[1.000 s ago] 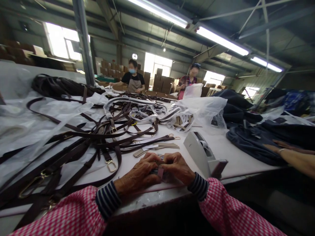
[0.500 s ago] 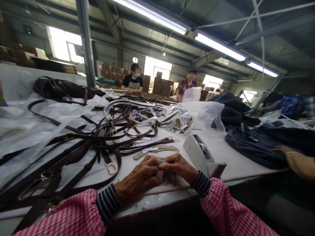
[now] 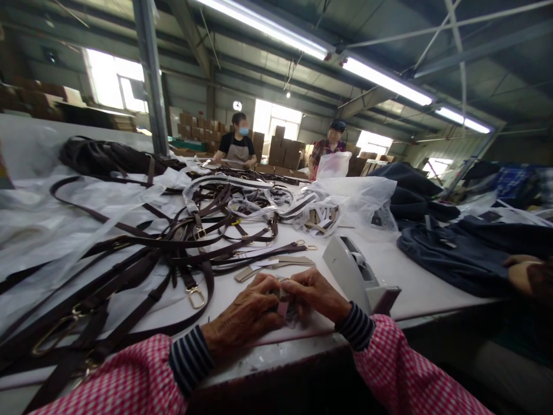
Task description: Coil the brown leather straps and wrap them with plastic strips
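My left hand (image 3: 250, 306) and my right hand (image 3: 317, 293) meet at the front edge of the table. Fingertips of both are pinched together on a small pale pinkish strip (image 3: 282, 308); most of it is hidden by the fingers, as is whatever may lie beneath. Just beyond the hands lie flat beige strips (image 3: 294, 261) with a white slip of paper. To the right of my right hand stands a grey-white tape dispenser (image 3: 345, 262). Left of my left hand, dark brown straps (image 3: 142, 276) with gold-coloured clasps (image 3: 196, 297) spread in a tangle.
Clear plastic wrapping (image 3: 363, 193) is heaped behind the dispenser. Dark fabric (image 3: 466, 253) covers the table's right side, with another person's arm (image 3: 521, 274) beside it. Two people (image 3: 237, 147) stand across the table. A metal post (image 3: 151, 80) rises at the far left.
Both my hands stay at nearly the same spot, with slight finger movement around the strip. The arm at the right has drawn back from the dark fabric. People opposite have shifted their arms.
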Available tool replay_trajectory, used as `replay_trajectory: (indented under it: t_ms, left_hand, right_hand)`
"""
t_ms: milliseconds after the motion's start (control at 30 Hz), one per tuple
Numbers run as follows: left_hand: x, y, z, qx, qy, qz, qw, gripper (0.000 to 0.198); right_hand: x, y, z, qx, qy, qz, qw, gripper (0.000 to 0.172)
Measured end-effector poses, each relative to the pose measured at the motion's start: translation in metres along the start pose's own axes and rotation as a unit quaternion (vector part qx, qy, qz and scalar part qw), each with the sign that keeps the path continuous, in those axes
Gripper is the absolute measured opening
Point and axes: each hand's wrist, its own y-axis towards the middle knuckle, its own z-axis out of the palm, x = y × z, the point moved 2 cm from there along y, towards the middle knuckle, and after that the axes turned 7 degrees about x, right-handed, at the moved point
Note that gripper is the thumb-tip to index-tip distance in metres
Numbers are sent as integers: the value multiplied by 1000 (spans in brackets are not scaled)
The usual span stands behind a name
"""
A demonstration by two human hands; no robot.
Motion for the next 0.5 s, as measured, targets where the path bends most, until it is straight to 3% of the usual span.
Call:
replay_trajectory:
  t_ms: [133,267,400,500]
  left_hand:
    - [-1,-2,1,2,5,-8,1000,15]
    - [2,-3,3,0,-1,2,1000,16]
    - [1,-2,3,3,7,4,1000,22]
    - [-1,0,1,4,15,-2,1000,15]
  right_hand:
    - [5,-8,11,-107,-170,-116,973,21]
    - [0,-15,18,-125,-295,-213,923,9]
    - [-5,-15,17,-149,-277,-164,935,34]
    - [-4,-11,13,-152,-253,-118,948,32]
